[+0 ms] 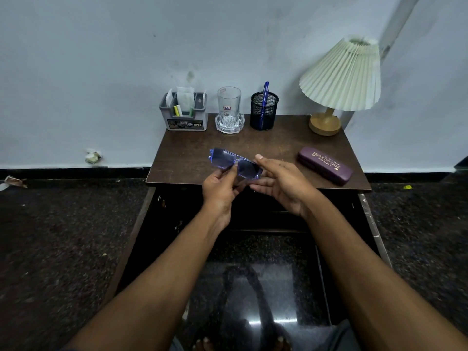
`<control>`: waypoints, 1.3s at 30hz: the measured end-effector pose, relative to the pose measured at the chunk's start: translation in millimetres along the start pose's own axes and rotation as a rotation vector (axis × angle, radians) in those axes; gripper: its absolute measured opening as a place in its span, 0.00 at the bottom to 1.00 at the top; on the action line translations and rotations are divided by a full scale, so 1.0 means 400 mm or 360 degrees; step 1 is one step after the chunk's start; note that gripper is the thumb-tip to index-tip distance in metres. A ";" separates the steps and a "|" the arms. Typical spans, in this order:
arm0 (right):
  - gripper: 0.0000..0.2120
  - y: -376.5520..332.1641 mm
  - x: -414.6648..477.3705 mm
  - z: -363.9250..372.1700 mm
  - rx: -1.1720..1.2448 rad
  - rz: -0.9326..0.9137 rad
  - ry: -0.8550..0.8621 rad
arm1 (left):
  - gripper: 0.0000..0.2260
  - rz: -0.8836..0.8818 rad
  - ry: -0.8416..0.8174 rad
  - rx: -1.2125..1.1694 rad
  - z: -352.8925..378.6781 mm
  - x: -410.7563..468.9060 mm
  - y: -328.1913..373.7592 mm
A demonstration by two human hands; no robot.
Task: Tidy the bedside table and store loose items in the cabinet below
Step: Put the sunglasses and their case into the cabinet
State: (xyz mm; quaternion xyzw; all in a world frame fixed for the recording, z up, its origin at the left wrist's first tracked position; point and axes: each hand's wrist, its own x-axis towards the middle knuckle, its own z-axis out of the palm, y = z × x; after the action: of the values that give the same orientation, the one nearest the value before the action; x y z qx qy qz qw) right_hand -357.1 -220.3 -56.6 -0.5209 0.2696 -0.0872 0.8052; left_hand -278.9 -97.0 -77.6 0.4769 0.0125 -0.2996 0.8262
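L hand (222,185) fingers pinch blue-framed plastic glasses (228,159) above dark wooden counter (188,158); R hand (281,185) fingers straight, touching them

The left hand (220,188), right hand (281,183) and forearms (177,262) are bare; grey-blue trousers (342,335) show below.
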 end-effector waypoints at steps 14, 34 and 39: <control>0.05 0.032 0.088 -0.050 -0.0490 -0.0422 0.0383 | 0.04 0.0349 0.0278 0.0635 -0.066 0.118 0.026; 0.16 0.071 0.185 -0.057 -0.1384 -0.0576 0.0594 | 0.13 0.0533 0.0488 0.1525 -0.079 0.140 -0.002; 0.13 -0.050 0.113 -0.125 -0.1635 -0.0933 0.0783 | 0.11 0.0866 0.0342 0.1577 -0.068 0.100 -0.005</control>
State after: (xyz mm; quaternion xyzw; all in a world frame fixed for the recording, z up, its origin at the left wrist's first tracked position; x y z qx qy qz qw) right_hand -342.5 -287.9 -70.0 -0.8573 0.3001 -0.2805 0.3103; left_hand -239.9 -95.3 -106.4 0.8208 -0.1686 0.0039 0.5457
